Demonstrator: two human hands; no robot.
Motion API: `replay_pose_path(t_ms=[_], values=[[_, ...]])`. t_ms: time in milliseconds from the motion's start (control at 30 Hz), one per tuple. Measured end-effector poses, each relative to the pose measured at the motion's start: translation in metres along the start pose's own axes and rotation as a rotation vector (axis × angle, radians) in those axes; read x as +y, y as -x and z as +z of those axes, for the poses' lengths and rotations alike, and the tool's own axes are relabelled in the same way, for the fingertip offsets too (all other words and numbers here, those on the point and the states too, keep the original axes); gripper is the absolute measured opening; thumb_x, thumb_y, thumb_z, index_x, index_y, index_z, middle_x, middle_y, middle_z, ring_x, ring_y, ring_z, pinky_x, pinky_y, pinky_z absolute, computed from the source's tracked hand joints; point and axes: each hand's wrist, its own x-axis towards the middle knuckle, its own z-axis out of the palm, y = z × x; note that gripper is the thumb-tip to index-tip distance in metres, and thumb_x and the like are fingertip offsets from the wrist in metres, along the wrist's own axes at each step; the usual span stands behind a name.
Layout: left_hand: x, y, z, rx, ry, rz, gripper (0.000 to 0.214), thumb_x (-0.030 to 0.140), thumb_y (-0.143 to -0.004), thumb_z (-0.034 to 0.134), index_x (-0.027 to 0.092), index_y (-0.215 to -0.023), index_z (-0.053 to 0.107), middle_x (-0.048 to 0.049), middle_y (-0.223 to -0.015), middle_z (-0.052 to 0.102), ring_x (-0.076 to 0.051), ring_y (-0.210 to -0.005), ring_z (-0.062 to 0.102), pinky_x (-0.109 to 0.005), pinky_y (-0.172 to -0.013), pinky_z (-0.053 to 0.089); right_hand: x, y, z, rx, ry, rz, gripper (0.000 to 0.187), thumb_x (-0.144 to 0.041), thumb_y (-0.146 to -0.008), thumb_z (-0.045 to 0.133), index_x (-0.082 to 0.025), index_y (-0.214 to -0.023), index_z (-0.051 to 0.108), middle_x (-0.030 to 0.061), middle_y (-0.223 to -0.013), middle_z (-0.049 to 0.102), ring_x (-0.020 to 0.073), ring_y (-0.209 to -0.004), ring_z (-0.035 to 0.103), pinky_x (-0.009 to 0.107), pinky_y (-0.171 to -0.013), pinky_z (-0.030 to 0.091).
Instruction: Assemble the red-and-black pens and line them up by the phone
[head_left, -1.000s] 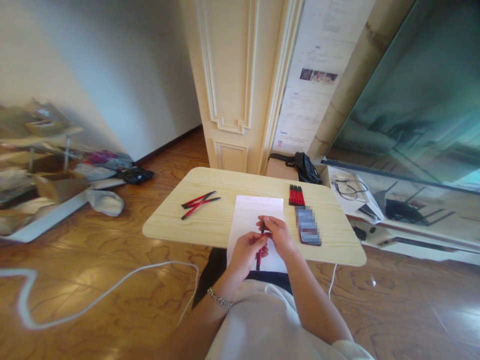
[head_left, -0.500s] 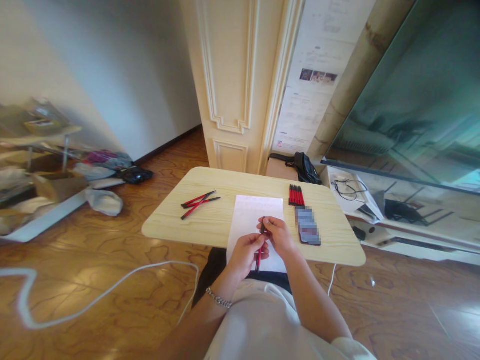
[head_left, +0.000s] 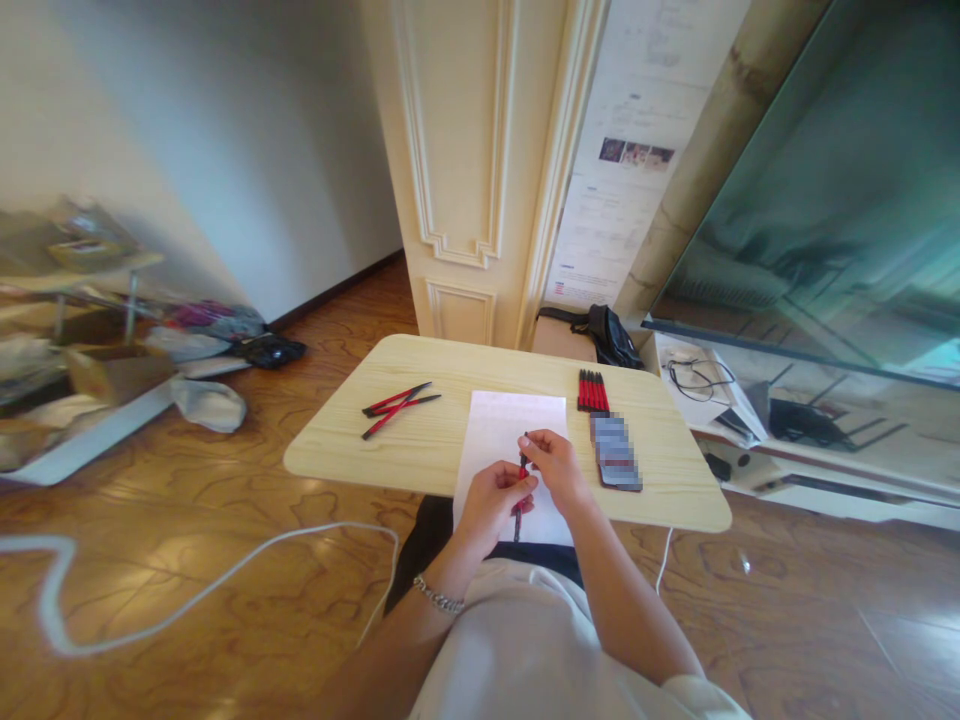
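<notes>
Over the paper, both of my hands hold a red and black pen (head_left: 523,473). My left hand (head_left: 489,498) closes round its middle, thumb on top, with the black lower end showing beneath the fingers. The fingers of my right hand (head_left: 555,465) pinch the black upper end. Under my hands lies a white sheet of paper (head_left: 484,430). Several loose red and black pens (head_left: 394,408) lie crossed on the left side of the table. At the right, more such pens (head_left: 593,391) sit side by side in a neat row.
A phone (head_left: 617,452) with a blurred screen lies right of the paper on the pale wooden table (head_left: 330,455). Behind the table is a black bag (head_left: 611,335). A white cable (head_left: 262,545) runs across the floor at left. Boxes and bags (head_left: 97,370) fill the far left.
Red now shows between my hands, where black showed before. Below my left hand, the visible part has turned from red to black. My right hand's grip has shifted slightly; the table items stay put.
</notes>
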Motion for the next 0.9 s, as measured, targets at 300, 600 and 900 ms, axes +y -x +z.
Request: replay_pose_path(t_ms=[300,600,900], values=[[0.005,0.006,-0.001,-0.126,0.159,-0.039,0.028,0.038,-0.069,0.072,0.012,-0.076,0.063,-0.0047,-0.066,0.06,-0.013,-0.057,0.056,-0.026,-0.056,0.045,-0.001,0.004,-0.005,-0.14,-0.215,0.078,0.031,-0.045,-0.073,0.065,-0.016,-0.085,0.065,0.0051,-0.076,0.067,0.0101,-0.055,0.051,0.025,-0.054,0.039],[0.004,0.007,0.0,-0.199,0.203,-0.011,0.026,0.036,-0.077,0.067,0.011,-0.084,0.064,-0.006,-0.069,0.06,-0.012,-0.059,0.055,-0.025,-0.056,0.043,-0.004,0.001,-0.008,-0.205,-0.253,0.105,0.033,-0.045,-0.074,0.065,-0.015,-0.088,0.066,0.0062,-0.079,0.068,0.0091,-0.052,0.052,0.024,-0.052,0.039],[-0.002,0.004,-0.004,-0.169,0.111,-0.005,0.039,0.04,-0.076,0.066,0.013,-0.104,0.061,-0.0055,-0.073,0.061,-0.012,-0.058,0.056,-0.025,-0.056,0.044,-0.013,-0.012,-0.014,-0.134,-0.091,0.069,0.036,-0.048,-0.073,0.063,-0.016,-0.09,0.066,0.0074,-0.083,0.07,0.0132,-0.066,0.059,0.025,-0.06,0.038]])
